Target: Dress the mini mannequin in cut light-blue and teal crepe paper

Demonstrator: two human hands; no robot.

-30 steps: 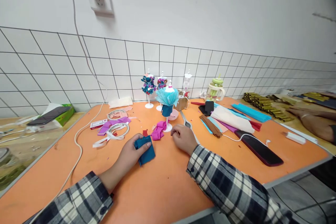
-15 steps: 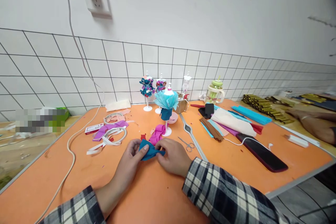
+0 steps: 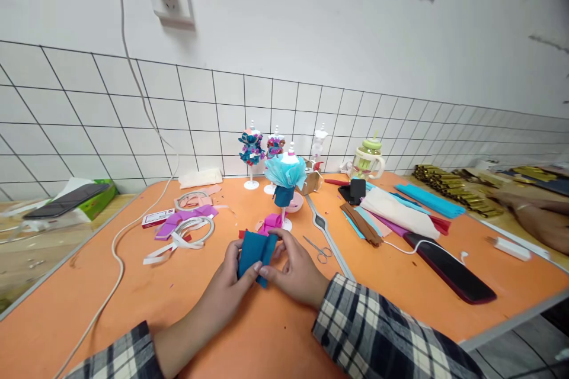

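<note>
A piece of teal crepe paper (image 3: 253, 251) is held up between both hands above the table, with a fold running down its right part. My left hand (image 3: 235, 275) grips its left and lower edge, thumb in front. My right hand (image 3: 296, 266) pinches the right edge between fingers and thumb. Just beyond lies a strip of magenta crepe paper (image 3: 271, 224), partly hidden by the teal piece. Behind it stands a small white dress form (image 3: 291, 157) wearing a light blue ruffle (image 3: 284, 173) over a teal wrap. Small scissors (image 3: 320, 250) lie to the right of my right hand.
More decorated dress forms (image 3: 251, 154) stand along the wall. White ribbon rolls (image 3: 193, 231) and purple paper (image 3: 178, 222) lie left. Toward the right are crepe paper strips, a dark phone-like object (image 3: 448, 266) with a white cable, and a green-lidded jug (image 3: 368, 160). Another person's hand (image 3: 533, 210) shows far right.
The teal crepe paper was bunched and twisted between my fingers; now it is opened flatter and tilted upright. My right hand has shifted its hold to the upper right edge.
</note>
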